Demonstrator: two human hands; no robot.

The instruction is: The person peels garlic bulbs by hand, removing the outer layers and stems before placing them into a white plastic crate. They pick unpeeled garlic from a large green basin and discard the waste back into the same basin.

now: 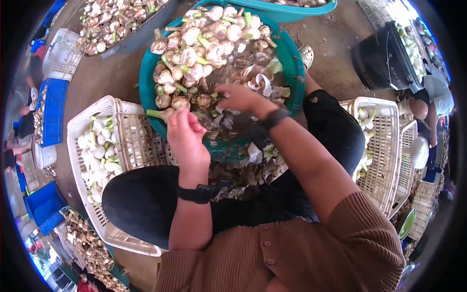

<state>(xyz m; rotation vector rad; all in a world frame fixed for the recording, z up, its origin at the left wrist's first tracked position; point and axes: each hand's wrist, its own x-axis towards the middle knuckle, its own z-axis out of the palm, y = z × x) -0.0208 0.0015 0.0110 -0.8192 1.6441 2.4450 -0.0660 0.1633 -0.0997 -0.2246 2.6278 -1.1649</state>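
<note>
One garlic bulb [168, 116], rounded and partly hidden, sits in the left hand [186, 130], fingers curled in a pinch around it. Its single green stem points left, long axis roughly crosswise. The right hand [240, 100], half-curled over papery, crumpled peelings [262, 83], may or may not grip something; cannot tell. Beyond the left hand: one round teal plastic tub [145, 80], many soil-stained bulbs [191, 57]. Left of it: one slatted white crate [74, 127].

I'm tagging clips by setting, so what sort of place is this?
Probably a garlic-processing shed: a green tub of dirt-stained bulbs, a white crate of cleaner ones, and another person nearby.
</note>
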